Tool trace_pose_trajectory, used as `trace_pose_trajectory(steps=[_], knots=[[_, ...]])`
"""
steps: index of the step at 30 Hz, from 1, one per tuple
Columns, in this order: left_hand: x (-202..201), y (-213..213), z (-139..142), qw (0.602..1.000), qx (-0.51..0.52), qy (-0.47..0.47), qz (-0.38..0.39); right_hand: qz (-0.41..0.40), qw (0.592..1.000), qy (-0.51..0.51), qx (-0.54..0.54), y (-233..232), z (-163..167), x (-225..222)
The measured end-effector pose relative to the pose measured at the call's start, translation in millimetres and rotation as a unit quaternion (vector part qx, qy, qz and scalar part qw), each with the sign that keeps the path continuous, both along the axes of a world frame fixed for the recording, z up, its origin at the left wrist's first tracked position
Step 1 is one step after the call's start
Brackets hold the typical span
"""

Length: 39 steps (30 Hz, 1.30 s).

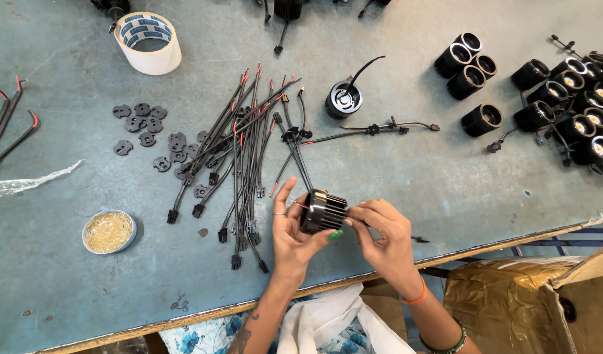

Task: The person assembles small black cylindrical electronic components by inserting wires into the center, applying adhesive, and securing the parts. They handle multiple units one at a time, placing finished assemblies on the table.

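Black finned lamp housing, cylindrical, held above the near edge of the blue-grey worktable, between both hands. Head view only.

Left hand: palm cupped under the housing's left end, thumb and fingers curled onto it, index finger raised straight and free. Ring on one finger.

Right hand: fingertips pinched together against the housing's right end; green-painted thumbnail pressed to the underside. Orange band at the wrist. A thin red wire shows at the housing's left face.

Just beyond the hands: loose bundle of black cable leads with red tips and black plug ends, fanned across the table middle. Left of the bundle, scattered small black plastic discs. Near left, a round tub of pale granules. Far left corner, roll of printed tape.

Beyond the bundle, a single housing with lead attached, lying face up. Right side: group of black lamp housings, and at the far edge a crowd of finished lamps with lit-looking faces.

Lower right, off the table: open cardboard box lined with brown wrap.
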<state>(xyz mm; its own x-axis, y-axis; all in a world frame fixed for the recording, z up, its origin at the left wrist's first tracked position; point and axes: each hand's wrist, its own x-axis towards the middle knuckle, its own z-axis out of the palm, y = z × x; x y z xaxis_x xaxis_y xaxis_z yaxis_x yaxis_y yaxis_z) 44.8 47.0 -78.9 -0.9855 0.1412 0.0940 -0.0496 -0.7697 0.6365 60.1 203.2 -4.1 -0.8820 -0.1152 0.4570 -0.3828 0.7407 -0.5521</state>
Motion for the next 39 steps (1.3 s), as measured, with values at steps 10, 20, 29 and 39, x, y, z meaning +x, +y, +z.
trace_pose_trajectory(steps=[10, 20, 29, 39], knots=[[15, 15, 7, 0.829, -0.44, 0.317, 0.139, 0.033, 0.994, 0.048, 0.092, 18, 31, 14], [9, 16, 12, 0.81, -0.496, 0.31, 0.041, 0.011, 0.992, 0.009, 0.129, 26, 2, 11], [2, 23, 4, 0.833, -0.487, 0.26, 0.02, 0.045, 0.994, -0.011, 0.102, 31, -5, 3], [3, 22, 4, 0.802, -0.521, 0.287, 0.056, 0.029, 0.989, 0.087, 0.118, 32, -18, -1]])
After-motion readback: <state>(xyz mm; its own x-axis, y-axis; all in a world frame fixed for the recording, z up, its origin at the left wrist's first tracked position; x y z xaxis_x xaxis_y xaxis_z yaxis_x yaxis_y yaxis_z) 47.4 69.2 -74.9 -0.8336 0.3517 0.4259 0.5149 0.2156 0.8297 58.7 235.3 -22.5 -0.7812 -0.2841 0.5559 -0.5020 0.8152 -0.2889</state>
